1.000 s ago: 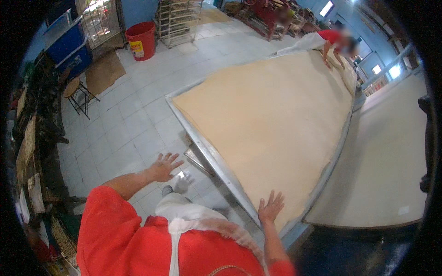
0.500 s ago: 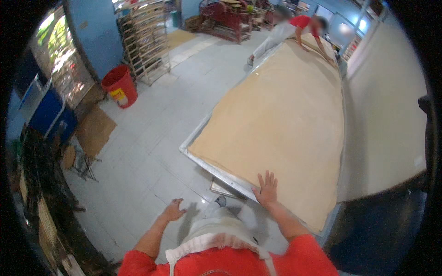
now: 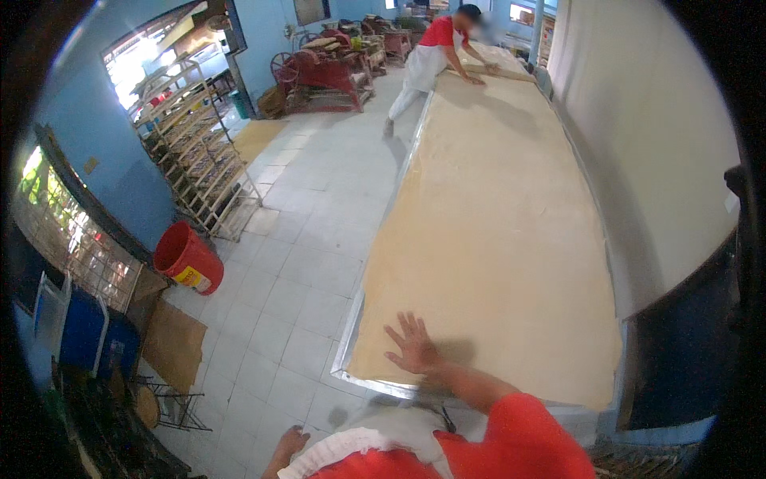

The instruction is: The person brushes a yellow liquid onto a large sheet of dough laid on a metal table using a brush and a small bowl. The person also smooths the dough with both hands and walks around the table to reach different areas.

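Note:
A broad, thin sheet of pale dough (image 3: 495, 239) covers most of a long metal-edged table (image 3: 351, 363) and reaches close to its rims. My right hand (image 3: 413, 345) is open over the near left corner of the dough, fingers spread, with a shadow beside it. Whether the palm presses on the dough I cannot tell. Low beside my apron, my left hand (image 3: 294, 441) hangs away from the table with its fingers loosely bent and apart; I see nothing in it. At the far end a co-worker (image 3: 439, 48) leans over, both hands on the dough near a folded or rolled edge.
Left on the tiled floor stands a red bucket (image 3: 188, 259), with a tall slatted rack (image 3: 195, 152) behind it. Red machines (image 3: 319, 80) line the back. A pale wall or panel (image 3: 638, 144) runs along the table's right side. Cardboard (image 3: 174, 343) lies at the left.
My view has turned and lifted, showing more of the far room. My right hand has moved left across the near end of the dough. My left hand is lower, near the picture's edge.

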The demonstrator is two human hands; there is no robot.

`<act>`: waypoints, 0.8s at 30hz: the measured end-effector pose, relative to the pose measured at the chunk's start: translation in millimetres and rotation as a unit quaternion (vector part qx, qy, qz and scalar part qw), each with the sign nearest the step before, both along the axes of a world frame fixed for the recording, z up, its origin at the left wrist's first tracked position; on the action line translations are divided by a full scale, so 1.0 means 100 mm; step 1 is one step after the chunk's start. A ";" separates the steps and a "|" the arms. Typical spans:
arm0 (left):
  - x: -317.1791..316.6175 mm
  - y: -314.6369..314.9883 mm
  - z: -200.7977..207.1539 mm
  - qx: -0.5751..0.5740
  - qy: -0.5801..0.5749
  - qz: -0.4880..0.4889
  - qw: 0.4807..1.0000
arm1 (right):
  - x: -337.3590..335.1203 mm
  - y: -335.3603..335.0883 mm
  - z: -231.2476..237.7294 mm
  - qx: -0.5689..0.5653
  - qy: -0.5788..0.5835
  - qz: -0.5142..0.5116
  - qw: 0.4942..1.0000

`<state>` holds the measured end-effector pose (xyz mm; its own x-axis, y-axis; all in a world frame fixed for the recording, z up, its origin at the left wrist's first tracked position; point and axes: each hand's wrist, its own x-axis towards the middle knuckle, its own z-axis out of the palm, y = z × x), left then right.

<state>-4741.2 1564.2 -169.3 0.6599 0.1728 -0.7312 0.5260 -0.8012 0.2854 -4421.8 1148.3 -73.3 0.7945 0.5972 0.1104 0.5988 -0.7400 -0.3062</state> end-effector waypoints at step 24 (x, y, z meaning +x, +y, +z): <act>4.33 4.84 0.47 0.042 -0.207 -0.061 0.975 | 0.72 1.89 0.00 0.063 0.058 -0.468 0.880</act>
<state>-4308.5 2048.1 -122.3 0.9152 0.1225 -0.3838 0.2790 -0.8799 0.3845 -4349.6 1337.4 -73.2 0.9418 -0.3359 0.0146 -0.2957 -0.8482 -0.4395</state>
